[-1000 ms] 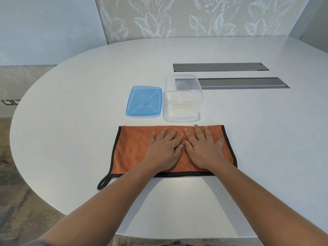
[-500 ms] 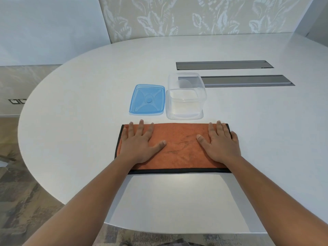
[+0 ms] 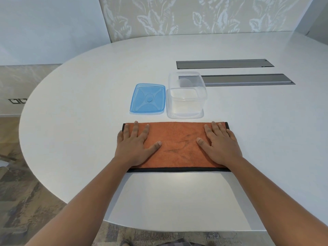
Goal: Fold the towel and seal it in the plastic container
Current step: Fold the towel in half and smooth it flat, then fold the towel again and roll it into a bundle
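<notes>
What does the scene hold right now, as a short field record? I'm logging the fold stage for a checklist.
towel: orange towel with black trim, a flat folded strip on the white table
left hand: left hand flat, palm down on the towel's left end
right hand: right hand flat, palm down on the towel's right end
container: clear plastic container open, empty, beyond the towel
lid: blue lid flat on the table, left of the container
table slots: two grey slots behind the container

Nubby matt cloth towel (image 3: 177, 144), clear glossy plastic container (image 3: 186, 96), smooth white table (image 3: 88, 86).
</notes>
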`<move>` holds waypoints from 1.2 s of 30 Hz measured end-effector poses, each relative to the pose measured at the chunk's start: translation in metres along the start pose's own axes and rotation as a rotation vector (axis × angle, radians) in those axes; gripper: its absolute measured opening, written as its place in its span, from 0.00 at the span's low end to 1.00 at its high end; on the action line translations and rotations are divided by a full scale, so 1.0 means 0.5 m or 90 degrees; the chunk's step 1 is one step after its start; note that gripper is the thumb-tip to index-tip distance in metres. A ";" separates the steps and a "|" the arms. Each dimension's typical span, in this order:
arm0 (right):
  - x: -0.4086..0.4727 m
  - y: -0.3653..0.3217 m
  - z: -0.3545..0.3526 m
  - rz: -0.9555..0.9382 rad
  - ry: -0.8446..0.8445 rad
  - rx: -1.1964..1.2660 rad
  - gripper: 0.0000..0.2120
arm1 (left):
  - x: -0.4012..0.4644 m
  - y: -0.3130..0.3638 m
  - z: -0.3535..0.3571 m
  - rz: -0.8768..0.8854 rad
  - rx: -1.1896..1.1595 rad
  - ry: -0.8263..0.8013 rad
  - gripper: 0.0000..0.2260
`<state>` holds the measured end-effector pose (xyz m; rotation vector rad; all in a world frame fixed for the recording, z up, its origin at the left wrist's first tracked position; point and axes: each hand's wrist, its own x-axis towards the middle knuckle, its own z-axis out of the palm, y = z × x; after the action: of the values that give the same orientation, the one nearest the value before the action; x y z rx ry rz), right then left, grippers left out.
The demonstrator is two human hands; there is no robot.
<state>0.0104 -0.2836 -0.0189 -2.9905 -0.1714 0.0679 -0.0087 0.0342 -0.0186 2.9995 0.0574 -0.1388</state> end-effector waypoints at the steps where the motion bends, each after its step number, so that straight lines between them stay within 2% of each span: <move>1: 0.001 0.000 0.000 0.003 0.000 0.001 0.38 | 0.004 0.000 -0.002 0.001 0.000 0.000 0.44; 8: 0.019 0.003 -0.007 0.017 0.022 0.025 0.36 | 0.018 0.001 -0.014 0.006 -0.018 0.005 0.42; 12: 0.016 0.003 -0.007 0.017 0.030 0.041 0.35 | 0.013 -0.008 -0.015 -0.010 -0.101 0.057 0.35; 15: 0.017 -0.018 -0.012 0.037 0.067 0.069 0.34 | 0.009 -0.012 -0.021 -0.068 -0.186 0.110 0.29; 17: 0.018 -0.055 -0.026 0.040 0.105 0.148 0.34 | 0.010 -0.014 -0.035 -0.108 -0.211 0.098 0.29; 19: 0.014 -0.107 -0.044 0.031 0.121 0.327 0.32 | 0.013 -0.015 -0.052 -0.139 -0.203 0.074 0.29; 22: 0.000 -0.196 -0.056 0.036 0.043 0.627 0.31 | 0.019 -0.027 -0.074 -0.197 -0.204 0.050 0.28; 24: 0.000 -0.237 -0.050 0.040 0.014 0.735 0.31 | 0.024 -0.038 -0.085 -0.226 -0.223 0.036 0.29; 31: 0.019 -0.282 -0.034 0.071 -0.040 0.785 0.34 | 0.030 -0.052 -0.108 -0.230 -0.232 0.003 0.24; 36: 0.021 -0.282 -0.031 0.078 -0.052 0.803 0.35 | 0.026 -0.060 -0.118 -0.246 -0.393 -0.042 0.18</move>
<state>0.0060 -0.1460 0.0167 -1.7344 0.0496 0.2143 0.0083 0.0726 0.0343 2.3344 0.5621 -0.2135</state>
